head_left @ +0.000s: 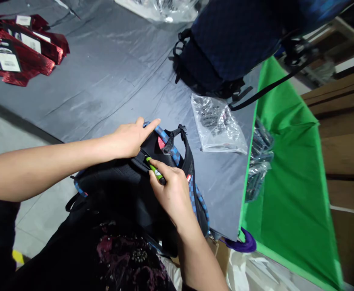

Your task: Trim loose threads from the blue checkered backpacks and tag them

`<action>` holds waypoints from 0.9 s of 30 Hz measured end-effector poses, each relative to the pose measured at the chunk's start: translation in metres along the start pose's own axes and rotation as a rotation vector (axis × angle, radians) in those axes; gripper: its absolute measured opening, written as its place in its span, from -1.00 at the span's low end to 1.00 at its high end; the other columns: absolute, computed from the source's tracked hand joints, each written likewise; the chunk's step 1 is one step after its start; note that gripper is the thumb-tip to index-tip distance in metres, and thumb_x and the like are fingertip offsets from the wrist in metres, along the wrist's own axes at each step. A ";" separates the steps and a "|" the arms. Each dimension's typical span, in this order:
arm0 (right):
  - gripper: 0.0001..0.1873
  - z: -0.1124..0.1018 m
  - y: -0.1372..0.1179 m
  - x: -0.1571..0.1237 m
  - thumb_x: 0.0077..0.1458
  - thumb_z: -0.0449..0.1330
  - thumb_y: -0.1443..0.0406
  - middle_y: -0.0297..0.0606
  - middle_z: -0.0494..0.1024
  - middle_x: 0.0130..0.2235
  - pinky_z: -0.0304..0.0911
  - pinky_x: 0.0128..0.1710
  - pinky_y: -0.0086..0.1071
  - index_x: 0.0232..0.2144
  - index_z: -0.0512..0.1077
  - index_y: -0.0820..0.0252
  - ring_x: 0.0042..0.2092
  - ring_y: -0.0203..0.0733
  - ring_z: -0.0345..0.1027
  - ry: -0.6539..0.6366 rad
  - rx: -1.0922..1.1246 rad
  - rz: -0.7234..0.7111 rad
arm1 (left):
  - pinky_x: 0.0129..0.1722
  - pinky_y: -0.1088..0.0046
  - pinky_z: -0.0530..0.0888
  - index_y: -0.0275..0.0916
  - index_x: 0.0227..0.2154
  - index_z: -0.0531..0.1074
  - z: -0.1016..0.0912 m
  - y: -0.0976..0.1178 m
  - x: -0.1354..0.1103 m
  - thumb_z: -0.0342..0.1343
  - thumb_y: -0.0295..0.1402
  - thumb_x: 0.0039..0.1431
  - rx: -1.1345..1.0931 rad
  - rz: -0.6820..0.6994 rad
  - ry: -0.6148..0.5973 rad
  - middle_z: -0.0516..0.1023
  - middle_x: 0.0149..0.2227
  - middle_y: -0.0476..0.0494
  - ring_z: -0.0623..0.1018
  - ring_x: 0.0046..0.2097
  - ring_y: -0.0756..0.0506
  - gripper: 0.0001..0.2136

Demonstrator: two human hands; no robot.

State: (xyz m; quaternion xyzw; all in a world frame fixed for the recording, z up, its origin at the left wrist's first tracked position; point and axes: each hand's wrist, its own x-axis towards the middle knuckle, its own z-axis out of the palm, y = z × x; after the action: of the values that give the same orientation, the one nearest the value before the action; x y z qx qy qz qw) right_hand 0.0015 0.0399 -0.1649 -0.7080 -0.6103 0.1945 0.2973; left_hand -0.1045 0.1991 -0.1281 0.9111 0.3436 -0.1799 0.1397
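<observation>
A black backpack [116,186] with blue checked straps lies at the table's near edge, against my body. My left hand [130,137] is closed on its upper part, beside a blue checked strap [176,154]. In my right hand [173,188] is a small green tool with a black end [155,170], held between thumb and fingers. The tool's front tip points at the black fabric close to my left hand; its exact kind is unclear. A black webbing loop with a buckle [182,130] stands up just beyond my right hand.
Red shiny packets [28,50] with white labels lie far left on the grey-covered table [110,76]. A dark blue backpack [225,52] and a clear plastic bag [217,125] sit beyond my hands. At right, a green fabric bin [292,182] holds wrapped items [257,161].
</observation>
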 end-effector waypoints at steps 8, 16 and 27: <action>-0.67 0.002 0.002 0.001 0.14 0.19 0.39 -0.26 0.65 -0.06 0.43 -0.06 -0.24 -0.05 0.54 0.08 -0.13 -0.11 0.58 0.048 0.040 -0.010 | -0.16 0.34 0.47 -0.04 0.41 -0.34 -0.001 0.001 0.000 0.06 -0.39 0.16 0.036 0.008 0.020 0.23 0.19 -0.37 0.53 -0.02 -0.24 -0.14; -0.71 -0.011 0.006 0.005 0.16 0.20 0.33 -0.32 0.67 -0.12 0.38 -0.02 -0.33 -0.05 0.53 0.06 -0.14 -0.17 0.58 -0.036 0.081 0.080 | -0.19 0.28 0.51 -0.02 0.41 -0.38 -0.004 0.016 0.004 0.02 -0.26 0.23 0.103 -0.005 0.061 0.25 0.20 -0.36 0.55 -0.01 -0.31 -0.18; -0.65 -0.149 0.170 -0.004 0.13 0.00 0.44 -0.05 0.56 -0.10 0.32 0.03 -0.18 -0.09 0.47 0.26 -0.04 -0.05 0.45 0.599 -0.381 0.404 | -0.27 0.20 0.52 0.06 0.41 -0.38 0.002 0.022 0.019 0.04 -0.26 0.23 0.070 -0.019 0.104 0.26 0.22 -0.36 0.58 -0.06 -0.38 -0.16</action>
State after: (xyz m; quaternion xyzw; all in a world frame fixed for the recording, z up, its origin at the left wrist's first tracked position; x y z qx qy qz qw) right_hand 0.2233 -0.0048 -0.1660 -0.8813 -0.3705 -0.0823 0.2814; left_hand -0.0771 0.1934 -0.1356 0.9202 0.3527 -0.1457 0.0878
